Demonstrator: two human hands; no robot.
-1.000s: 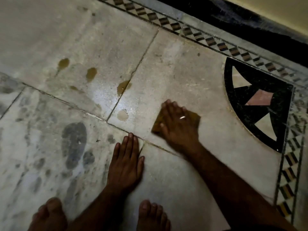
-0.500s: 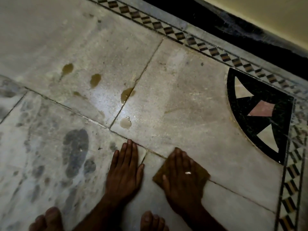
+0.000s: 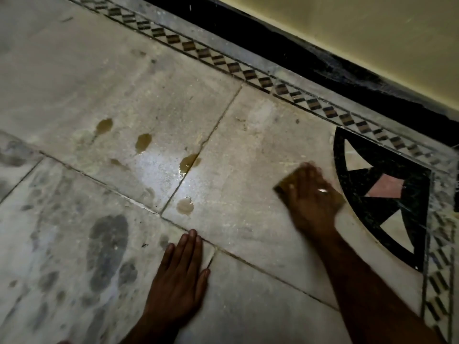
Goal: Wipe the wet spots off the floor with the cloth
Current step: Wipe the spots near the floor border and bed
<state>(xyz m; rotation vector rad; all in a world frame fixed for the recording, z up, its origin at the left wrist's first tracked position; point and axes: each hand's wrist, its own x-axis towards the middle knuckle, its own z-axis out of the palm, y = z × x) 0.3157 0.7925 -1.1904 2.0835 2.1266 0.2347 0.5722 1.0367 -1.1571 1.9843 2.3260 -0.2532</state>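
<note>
four brownish wet spots (image 3: 185, 206) lie on the marble floor (image 3: 248, 150), between and beyond the hands. the right hand (image 3: 313, 194), blurred, presses flat on a brown cloth (image 3: 283, 186), seemingly with fingers spread, just beside the black inlaid corner motif (image 3: 387, 194). the left hand (image 3: 180, 276) rests palm-down, fingers together, empty, near the closest spot on a tile joint.

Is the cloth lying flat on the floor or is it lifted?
Flat: the cloth lies on the floor, pressed under the right hand.
</note>
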